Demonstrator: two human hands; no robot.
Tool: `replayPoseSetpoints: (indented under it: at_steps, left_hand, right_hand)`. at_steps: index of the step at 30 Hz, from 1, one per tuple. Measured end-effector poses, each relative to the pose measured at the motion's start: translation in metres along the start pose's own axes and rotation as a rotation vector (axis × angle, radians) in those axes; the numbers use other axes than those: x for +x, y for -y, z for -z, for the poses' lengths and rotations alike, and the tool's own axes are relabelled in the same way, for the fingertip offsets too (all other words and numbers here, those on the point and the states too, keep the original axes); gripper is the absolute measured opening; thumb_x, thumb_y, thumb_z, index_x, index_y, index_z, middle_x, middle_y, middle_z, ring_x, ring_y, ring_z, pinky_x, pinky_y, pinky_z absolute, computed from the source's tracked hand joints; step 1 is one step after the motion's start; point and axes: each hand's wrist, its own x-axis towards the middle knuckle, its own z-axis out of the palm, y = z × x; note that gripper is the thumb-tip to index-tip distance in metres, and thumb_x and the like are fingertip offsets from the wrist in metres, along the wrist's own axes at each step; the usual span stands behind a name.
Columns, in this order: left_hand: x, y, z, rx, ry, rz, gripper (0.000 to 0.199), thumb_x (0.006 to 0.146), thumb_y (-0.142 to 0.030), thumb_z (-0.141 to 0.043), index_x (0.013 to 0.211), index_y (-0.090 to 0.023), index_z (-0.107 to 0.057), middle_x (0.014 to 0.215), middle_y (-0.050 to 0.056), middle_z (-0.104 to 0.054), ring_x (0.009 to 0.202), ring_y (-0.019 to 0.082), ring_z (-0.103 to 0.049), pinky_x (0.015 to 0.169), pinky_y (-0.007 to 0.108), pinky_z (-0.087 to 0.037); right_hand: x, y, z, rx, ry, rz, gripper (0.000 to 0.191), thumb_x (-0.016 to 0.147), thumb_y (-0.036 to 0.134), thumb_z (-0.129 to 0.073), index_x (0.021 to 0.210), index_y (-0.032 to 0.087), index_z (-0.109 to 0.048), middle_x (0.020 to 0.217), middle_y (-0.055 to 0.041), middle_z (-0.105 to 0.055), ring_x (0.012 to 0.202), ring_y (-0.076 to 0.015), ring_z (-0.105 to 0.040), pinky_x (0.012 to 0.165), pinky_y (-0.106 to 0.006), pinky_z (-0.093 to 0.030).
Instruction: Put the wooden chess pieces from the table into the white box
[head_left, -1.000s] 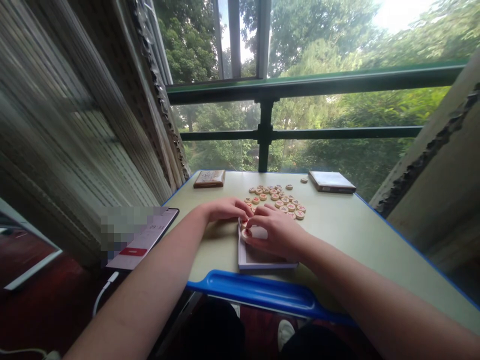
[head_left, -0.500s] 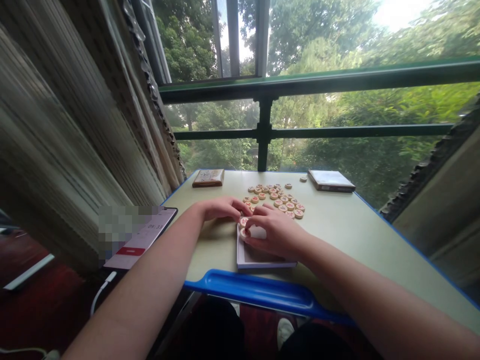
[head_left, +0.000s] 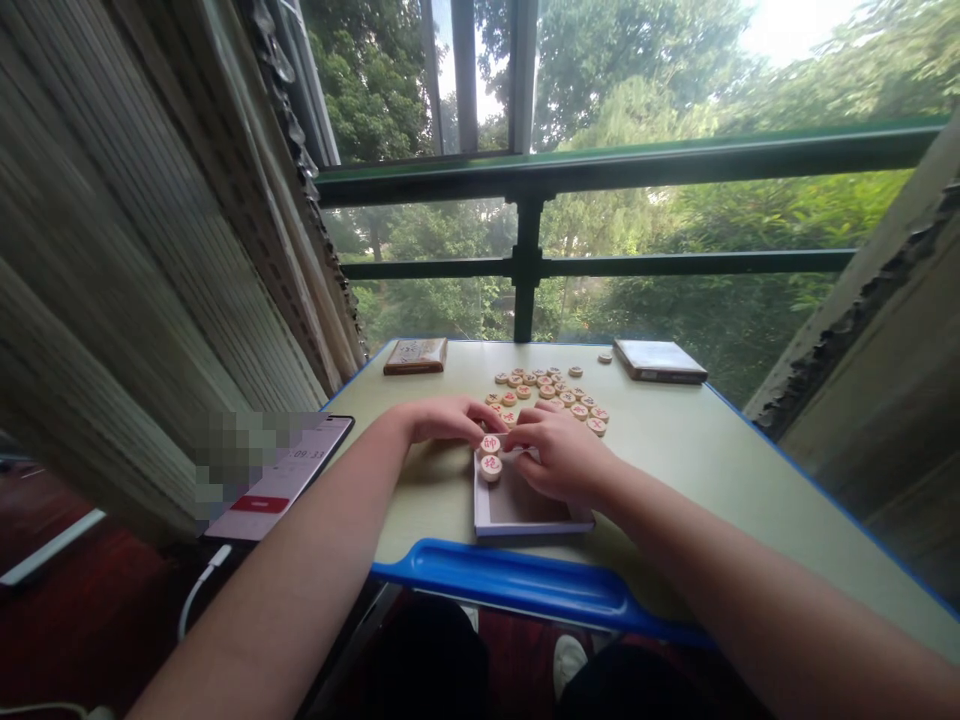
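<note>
Two round wooden Chinese chess pieces (head_left: 490, 455) with red characters stand at the left edge of an open shallow box (head_left: 517, 510). My left hand (head_left: 446, 420) lies on the table, its fingertips just above the upper piece and nothing visible in it. My right hand (head_left: 559, 455) curls over the box, its fingers near the same pieces, and its palm hides part of a white patch inside. A loose group of several more wooden pieces (head_left: 547, 395) lies just beyond both hands.
A phone (head_left: 277, 478) with a white cable lies at the left of the pale green table (head_left: 675, 470). A wooden box (head_left: 416, 356) and a flat case (head_left: 660, 361) stand at the far edge. A blue tray lip (head_left: 510, 585) runs along the near edge. Window bars stand beyond.
My right hand has drawn up and to the right, uncovering the two pieces at the box edge. The view has tilted slightly.
</note>
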Motion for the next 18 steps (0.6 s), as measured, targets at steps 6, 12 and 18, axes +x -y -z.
replayPoseSetpoints:
  at_steps: [6, 12, 18]
  left_hand:
    - [0.0002, -0.0041, -0.0029, 0.024, 0.016, -0.003, 0.035, 0.057, -0.014, -0.061, 0.091, -0.016, -0.064, 0.081, -0.001, -0.059, 0.079, 0.014, -0.050, 0.075, 0.026, -0.039]
    - [0.0036, 0.0001, -0.0038, 0.076, 0.003, -0.043, 0.041, 0.056, -0.013, -0.056, 0.096, -0.018, -0.062, 0.079, -0.002, -0.051, 0.077, 0.013, -0.046, 0.070, 0.024, -0.037]
    - [0.0018, -0.0020, -0.0071, 0.050, 0.028, -0.041, 0.041, 0.056, -0.015, -0.056, 0.097, -0.019, -0.060, 0.080, -0.002, -0.047, 0.077, 0.013, -0.044, 0.070, 0.024, -0.036]
  right_hand:
    - [0.0002, 0.0016, -0.0024, -0.004, -0.023, 0.023, 0.025, 0.075, 0.020, -0.050, 0.087, 0.024, -0.071, 0.080, -0.0052, -0.061, 0.077, -0.0183, -0.047, 0.070, -0.030, -0.037]
    - [0.0006, 0.0012, -0.0048, -0.019, 0.011, 0.022, 0.026, 0.073, 0.018, -0.049, 0.087, 0.024, -0.071, 0.082, -0.0047, -0.062, 0.079, -0.0182, -0.047, 0.068, -0.029, -0.035]
    - [0.0002, 0.0015, -0.0060, -0.021, -0.010, 0.043, 0.027, 0.073, 0.017, -0.049, 0.089, 0.023, -0.070, 0.085, -0.0049, -0.063, 0.079, -0.0186, -0.048, 0.070, -0.030, -0.035]
